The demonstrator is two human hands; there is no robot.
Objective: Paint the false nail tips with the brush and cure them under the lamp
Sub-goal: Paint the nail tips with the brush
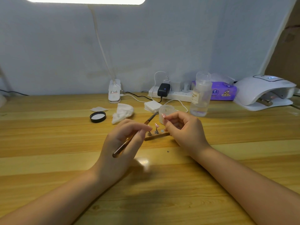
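Both hands busy: left hand (120,140) fingers grip brush (129,140), right hand (183,127) fingers pinch nail tip (163,116); jar (167,111) behind.

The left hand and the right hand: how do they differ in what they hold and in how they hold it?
The left hand grips a long brown brush; the right hand pinches a small pink nail tip. The left hand's brush slants up toward the jar, while the right hand holds its tip raised above the wooden holder. Both hands hover over the table near the holder.

A clear pump bottle (200,95) carries a label reading "NAIL"; its smaller print is too blurred to read.
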